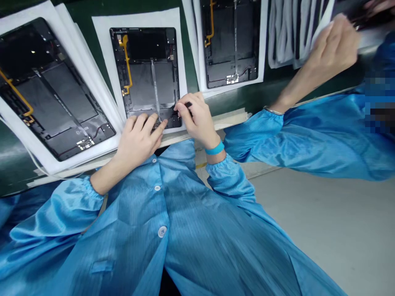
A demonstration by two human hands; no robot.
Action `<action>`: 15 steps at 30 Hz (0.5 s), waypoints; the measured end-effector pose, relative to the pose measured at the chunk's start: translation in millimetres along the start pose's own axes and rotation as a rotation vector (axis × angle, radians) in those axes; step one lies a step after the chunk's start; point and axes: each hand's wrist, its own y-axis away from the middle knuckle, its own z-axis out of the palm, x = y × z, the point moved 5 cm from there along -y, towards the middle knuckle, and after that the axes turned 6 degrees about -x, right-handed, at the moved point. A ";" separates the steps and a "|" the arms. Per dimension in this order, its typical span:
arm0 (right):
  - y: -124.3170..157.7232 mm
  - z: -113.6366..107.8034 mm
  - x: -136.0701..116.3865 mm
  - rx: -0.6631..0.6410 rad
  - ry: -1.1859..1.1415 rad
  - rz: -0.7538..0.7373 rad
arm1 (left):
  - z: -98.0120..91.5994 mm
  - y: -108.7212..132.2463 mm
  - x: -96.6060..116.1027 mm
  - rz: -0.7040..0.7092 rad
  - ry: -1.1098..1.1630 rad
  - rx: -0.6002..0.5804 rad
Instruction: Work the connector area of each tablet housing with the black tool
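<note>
An opened black tablet chassis [148,74] with a yellow flex cable lies on a white sheet [105,45] straight in front of me. My left hand [138,137] rests flat on its near edge, fingers stretched out and pressing by the bottom connector. My right hand [196,117] sits at the lower right corner of the chassis, fingers pinched on a small black part [188,105]. A blue wrist strap [215,148] circles my right wrist.
Another open tablet [46,98] lies on white sheets at the left, and a third [231,45] at the back right, all on a dark green belt [234,98]. A co-worker's hand [333,49] in a blue sleeve reaches over white sheets [286,37] at the right.
</note>
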 end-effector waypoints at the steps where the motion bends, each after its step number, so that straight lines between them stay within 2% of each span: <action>1: 0.1 2.0 2.4 -0.004 0.024 -0.015 | -1.8 -0.8 0.1 0.016 -0.024 0.003; 8: 9.6 -0.5 10.5 -0.006 0.091 -0.026 | -16.5 -8.3 -1.3 0.166 -0.189 0.017; 12: 14.1 -1.4 -1.0 0.071 -0.004 0.019 | -27.5 -10.3 -10.9 0.258 -0.174 -0.060; 15: 15.9 6.6 -11.1 0.124 -0.077 0.047 | -34.1 -11.1 -21.0 0.320 -0.123 -0.134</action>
